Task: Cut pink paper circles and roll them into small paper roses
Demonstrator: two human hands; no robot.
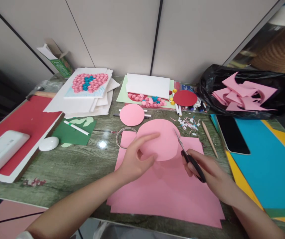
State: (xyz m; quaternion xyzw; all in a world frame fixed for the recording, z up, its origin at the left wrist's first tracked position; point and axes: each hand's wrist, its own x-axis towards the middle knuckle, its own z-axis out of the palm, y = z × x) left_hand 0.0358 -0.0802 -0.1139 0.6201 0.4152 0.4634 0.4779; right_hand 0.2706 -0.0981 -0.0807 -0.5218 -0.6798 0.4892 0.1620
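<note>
My left hand (pixel 137 153) grips a pink paper circle (pixel 161 136) at its left edge, thumb below and fingers on top. In my right hand (pixel 207 169) is a pair of scissors (pixel 193 162) with black handles. Their blades point up and left and meet the circle's right edge. Beneath both hands lie large sheets of pink paper (pixel 162 199). A smaller pink circle (pixel 132 115) rests on pens farther back, and a grey ring (pixel 122 137), perhaps a tape roll, sits left of the circle.
Pink scraps (pixel 242 93) fill a black plastic bag (pixel 207 78) at back right. A phone (pixel 233 134) lies on blue paper (pixel 269 159). Left are a heart of paper roses (pixel 90 82), green paper (pixel 83 132) and a white case (pixel 5 152). A wooden stick (pixel 209 139) lies right.
</note>
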